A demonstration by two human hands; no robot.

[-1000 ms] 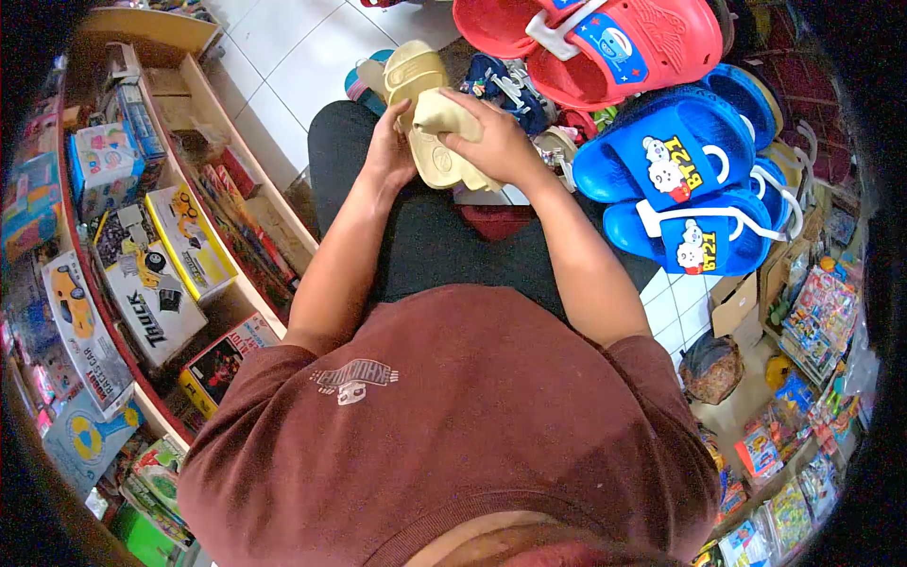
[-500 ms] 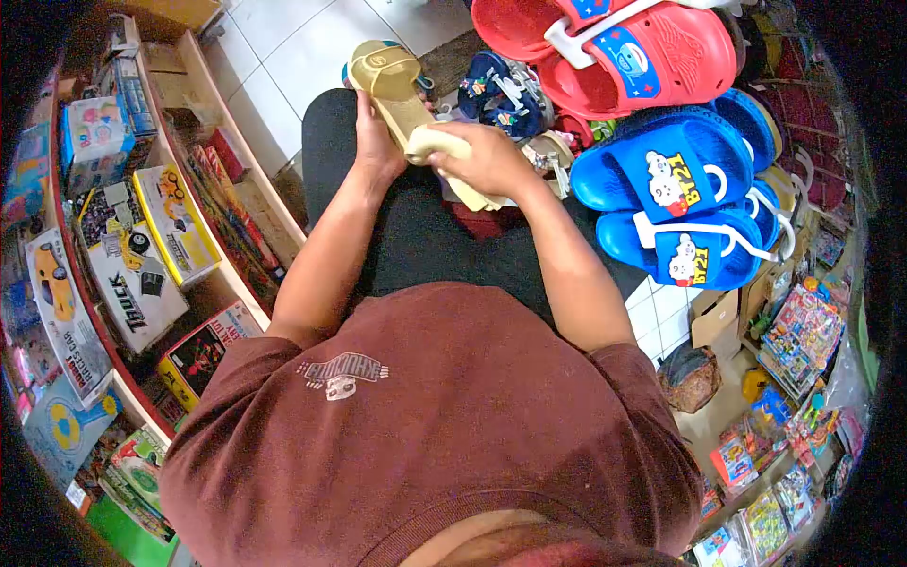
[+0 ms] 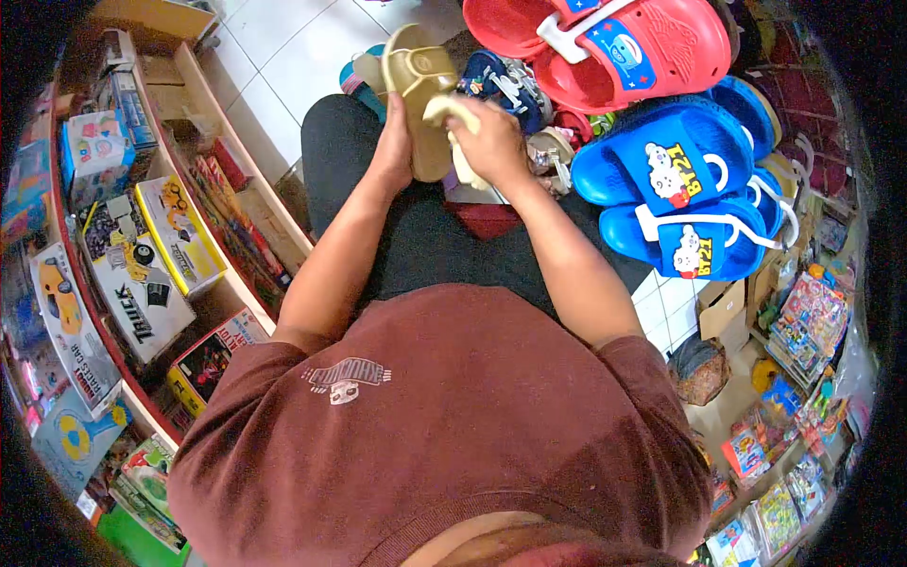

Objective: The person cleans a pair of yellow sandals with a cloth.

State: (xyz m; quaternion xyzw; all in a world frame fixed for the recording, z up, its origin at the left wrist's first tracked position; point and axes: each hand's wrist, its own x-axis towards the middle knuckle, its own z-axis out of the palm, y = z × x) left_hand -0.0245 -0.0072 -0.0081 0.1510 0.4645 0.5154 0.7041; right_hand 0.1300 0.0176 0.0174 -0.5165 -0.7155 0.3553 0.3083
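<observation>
I sit with black trousers and a maroon shirt, both hands raised over my knees. My left hand (image 3: 395, 142) grips a beige slide sandal (image 3: 422, 83) by its heel end, toe pointing away. My right hand (image 3: 491, 142) is closed on a second beige sandal (image 3: 452, 113), pressed against the first one's right side. The two sandals touch, and my fingers hide most of the second.
Blue slide sandals (image 3: 675, 165) and red ones (image 3: 614, 42) hang on hooks at the right. Dark small sandals (image 3: 505, 80) lie behind my hands. A wooden shelf (image 3: 236, 161) with boxed toy trucks (image 3: 142, 283) runs along the left. Toy packets (image 3: 803, 321) fill the right.
Both hands lifted and turned the sandals. The left sandal now stands more upright, and the right sandal has come closer against it.
</observation>
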